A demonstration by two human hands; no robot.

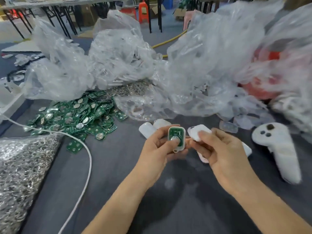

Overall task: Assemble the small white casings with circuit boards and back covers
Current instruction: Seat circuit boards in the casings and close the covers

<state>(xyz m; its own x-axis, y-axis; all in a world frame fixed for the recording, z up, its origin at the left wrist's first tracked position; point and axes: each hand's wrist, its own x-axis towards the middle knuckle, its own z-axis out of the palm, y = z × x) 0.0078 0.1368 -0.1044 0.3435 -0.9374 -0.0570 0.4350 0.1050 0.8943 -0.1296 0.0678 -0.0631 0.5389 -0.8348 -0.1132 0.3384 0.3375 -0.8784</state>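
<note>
Left grip: I am clamping my left grip (157,149) round the white casing (183,132), fingers curling behind it and my thumb pressing on the silver dome of the board inside.
Casing: it is facing me with its open side, held above the middle of the counter (118,183).
Circuit board: the green circuit board (176,132) is lying inside the casing, its white rim showing all round it.
Right grip: I am pinching the white back cover (196,130) in my right grip (217,149), thumb on top.
Back cover: it is hanging just right of the casing; I cannot tell whether the 2 are touching.
Spare casings: 2 spare casings (146,130) are lying just behind my left grip.
Loose boards: a heap of loose boards (76,115) is spreading toward the counter's left edge.
Cable: a white cable (87,156) is curving from the left edge to the near edge.
Far side: clear plastic bags (118,56) are piling up along the back.
Right edge: a white controller (276,144) is resting there.
</note>
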